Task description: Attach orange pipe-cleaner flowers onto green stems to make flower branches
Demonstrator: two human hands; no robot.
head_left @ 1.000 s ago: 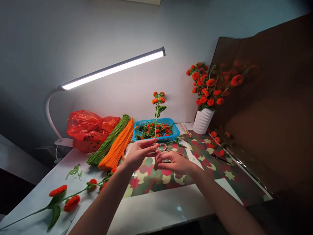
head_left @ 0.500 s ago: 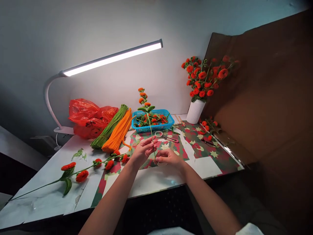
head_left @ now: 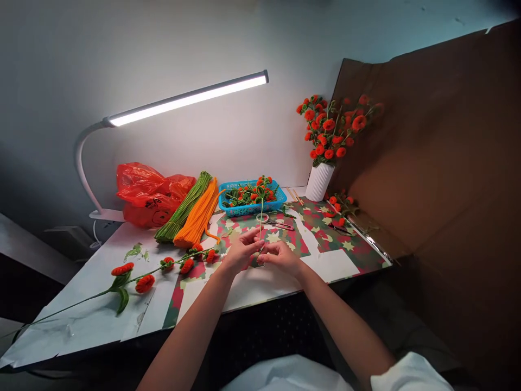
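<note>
Between my two hands stands a craft flower stem (head_left: 261, 216), green and thin, with small orange blooms and leaves at its top. Its top overlaps the blue basket behind, so the two are hard to separate. My left hand (head_left: 243, 251) is closed in a pinch on the stem. Just below and to the right, my right hand (head_left: 281, 258) has its fingers closed at the stem's lower end, which they partly hide. Beyond the hands lie a white ring (head_left: 262, 218) and a pink-handled cutting tool (head_left: 281, 225).
A blue basket (head_left: 232, 210) holds orange flower pieces. Left of it lie green stems (head_left: 185, 209), orange stems (head_left: 199, 214) and a red plastic bag (head_left: 152, 187). A finished-looking flower spray (head_left: 144, 283) rests at left. A lamp (head_left: 187, 102) overhangs; a white vase (head_left: 319, 183) stands by cardboard (head_left: 439, 163).
The held stem has tipped away from me, and its flowering top has come down from above the basket to in front of it. Both hands keep hold of it.
</note>
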